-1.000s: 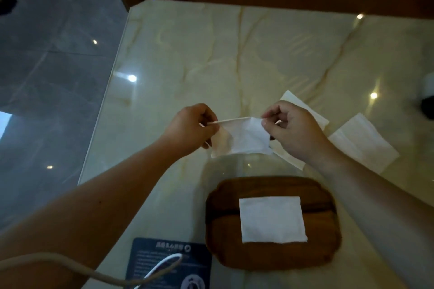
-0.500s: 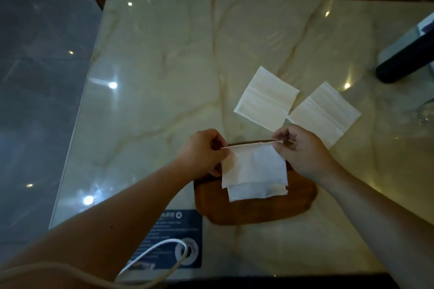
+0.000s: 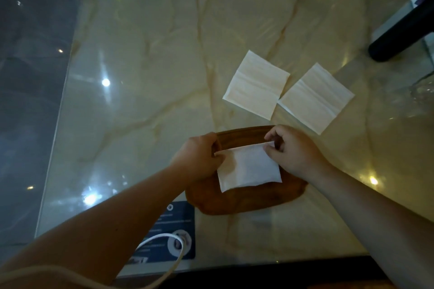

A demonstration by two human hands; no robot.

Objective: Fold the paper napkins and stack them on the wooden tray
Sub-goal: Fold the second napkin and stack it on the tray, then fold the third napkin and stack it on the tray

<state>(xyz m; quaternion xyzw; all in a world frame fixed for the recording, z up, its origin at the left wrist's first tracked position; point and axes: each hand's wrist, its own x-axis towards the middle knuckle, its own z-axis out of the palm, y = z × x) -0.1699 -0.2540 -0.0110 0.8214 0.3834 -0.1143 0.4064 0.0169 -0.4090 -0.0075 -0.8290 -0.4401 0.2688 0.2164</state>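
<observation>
A folded white napkin [image 3: 249, 168] lies low over the wooden tray [image 3: 246, 202]. My left hand [image 3: 199, 159] pinches its far left corner and my right hand [image 3: 293, 152] pinches its far right corner. The napkin that lay on the tray earlier is hidden beneath it. Two unfolded napkins rest flat on the marble table beyond the tray: one [image 3: 257, 82] to the left and one [image 3: 315, 98] to the right, their corners almost touching.
A dark blue card [image 3: 173, 230] with a white cable [image 3: 159, 239] lies at the table's near edge, left of the tray. A black and white device [image 3: 404, 28] and a clear glass object [image 3: 422, 91] stand at the right edge. The table's left edge [image 3: 61, 105] drops to a dark floor.
Both hands carried the folded napkin from above the table down onto the tray, covering the napkin that lay there. The camera view shifted, bringing the two flat napkins into full view.
</observation>
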